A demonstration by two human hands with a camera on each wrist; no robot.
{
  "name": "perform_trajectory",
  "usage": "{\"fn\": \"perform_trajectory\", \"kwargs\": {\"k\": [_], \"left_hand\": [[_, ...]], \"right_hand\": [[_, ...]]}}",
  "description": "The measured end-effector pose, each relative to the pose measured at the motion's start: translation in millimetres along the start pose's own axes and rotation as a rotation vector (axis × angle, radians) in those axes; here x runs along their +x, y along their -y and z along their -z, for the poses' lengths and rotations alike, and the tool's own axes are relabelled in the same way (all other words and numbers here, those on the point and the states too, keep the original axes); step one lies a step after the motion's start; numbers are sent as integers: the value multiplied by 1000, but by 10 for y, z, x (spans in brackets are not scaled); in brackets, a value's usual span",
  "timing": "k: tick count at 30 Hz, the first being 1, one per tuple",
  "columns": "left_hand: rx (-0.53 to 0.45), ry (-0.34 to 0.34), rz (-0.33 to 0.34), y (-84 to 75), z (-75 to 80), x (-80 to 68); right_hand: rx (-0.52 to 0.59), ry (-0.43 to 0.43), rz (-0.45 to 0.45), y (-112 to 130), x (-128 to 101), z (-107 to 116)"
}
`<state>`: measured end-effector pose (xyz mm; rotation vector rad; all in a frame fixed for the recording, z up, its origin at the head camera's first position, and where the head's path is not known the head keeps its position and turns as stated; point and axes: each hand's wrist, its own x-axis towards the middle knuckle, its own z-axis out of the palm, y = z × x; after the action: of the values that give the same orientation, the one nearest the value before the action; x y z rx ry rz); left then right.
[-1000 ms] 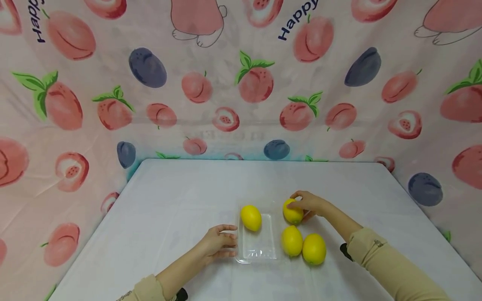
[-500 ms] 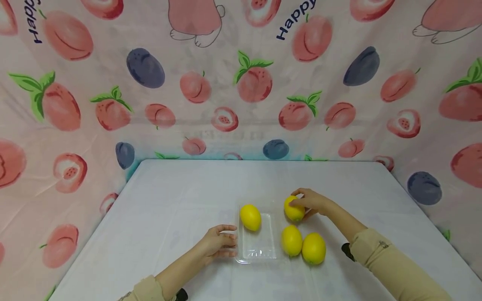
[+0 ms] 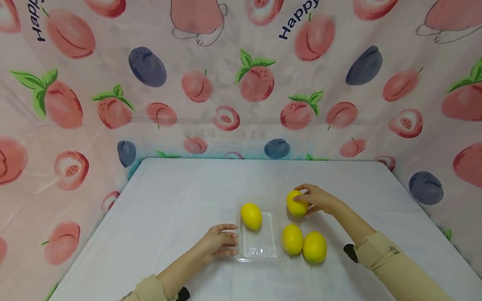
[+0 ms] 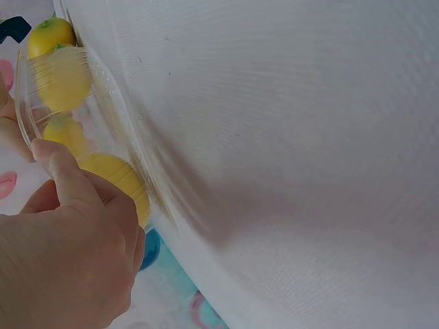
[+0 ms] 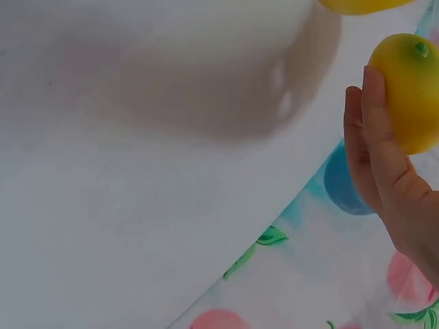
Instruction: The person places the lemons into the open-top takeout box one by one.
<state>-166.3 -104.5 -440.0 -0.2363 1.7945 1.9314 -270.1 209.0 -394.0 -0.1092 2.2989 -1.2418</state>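
"Four lemons (image 3: 251, 216): where's each?"
"One lies in the clear tray (image 3: 260, 243), two sit side by side to its right, and the right hand (image 3: 318, 199) has fingers clamped on the fourth lemon (image 3: 295, 207)."
"And the left hand (image 3: 219, 241)?"
"Fingers apart, touching the tray's left edge."

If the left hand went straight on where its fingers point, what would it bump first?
The clear plastic tray, most likely: the left hand seems to be touching its left side.
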Motion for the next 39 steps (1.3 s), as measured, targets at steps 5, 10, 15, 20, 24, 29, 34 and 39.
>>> {"fn": "perform_trajectory", "kwargs": {"k": [5,10,15,20,24,29,34,39], "left_hand": [[3,5,3,4,-5,-16],[-4,10,3,-9,-7,-14],[-8,12,3,-32,-16,-12],[-3,3,12,-40,-21,-19],[1,5,21,-21,-22,-18],[1,10,17,7,-11,-16],[0,16,15,28,-4,-15],[-2,21,2,8,-7,-9]], "right_hand": [[47,-17,13,22,-43,25],[75,-31,37,51,-80,44],[98,-32,70,92,-104,24],[113,-20,104,176,-150,-34],[109,-25,112,237,-180,-100],[91,-38,133,300,-182,-199],[78,-24,147,333,-171,-280],[74,-4,165,379,-160,-305]]}}
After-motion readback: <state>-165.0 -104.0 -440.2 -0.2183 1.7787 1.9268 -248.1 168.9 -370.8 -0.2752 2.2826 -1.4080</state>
